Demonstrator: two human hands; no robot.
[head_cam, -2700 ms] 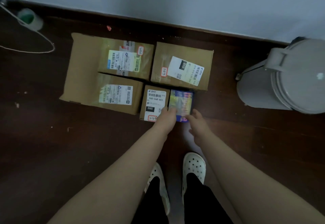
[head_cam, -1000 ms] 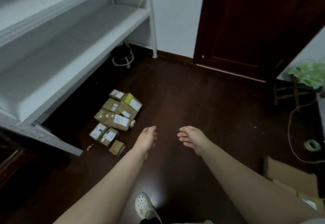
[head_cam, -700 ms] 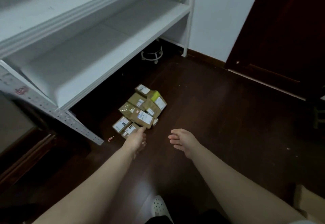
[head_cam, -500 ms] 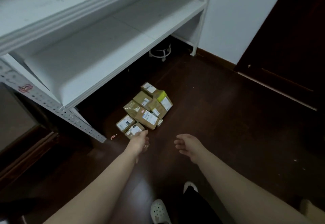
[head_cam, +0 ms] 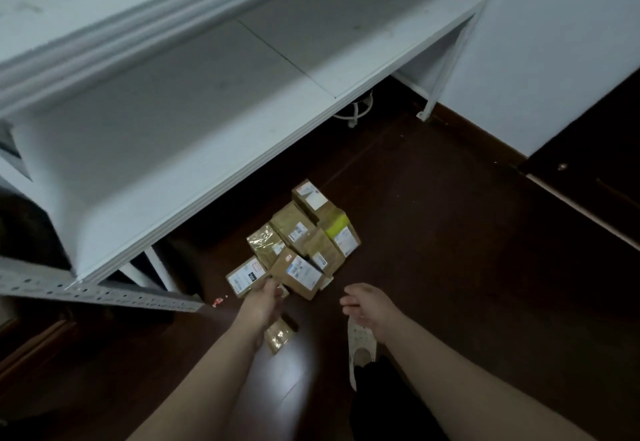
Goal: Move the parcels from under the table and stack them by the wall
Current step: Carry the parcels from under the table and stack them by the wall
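Several brown cardboard parcels [head_cam: 302, 243] with white labels lie in a heap on the dark wood floor at the front edge of the white table [head_cam: 194, 101]. One small brown parcel [head_cam: 278, 336] lies apart, nearer to me. My left hand [head_cam: 261, 304] reaches out above the floor, over the near end of the heap and holds nothing; part of the small parcel is hidden behind it. To the right of the heap my right hand [head_cam: 369, 304] hangs with relaxed fingers, empty.
A perforated metal rail [head_cam: 97, 293] juts out at the table's lower left. A white wire stand [head_cam: 355, 111] sits under the table's far end. White wall [head_cam: 554, 42] and dark door [head_cam: 595, 177] are at the right. My white shoe [head_cam: 360, 347] is below my right hand.
I turned away from the stacked parcels by the wall and moved up to the heap by the table. Both hands, empty, have come closer to the heap; my left now reaches its near end.
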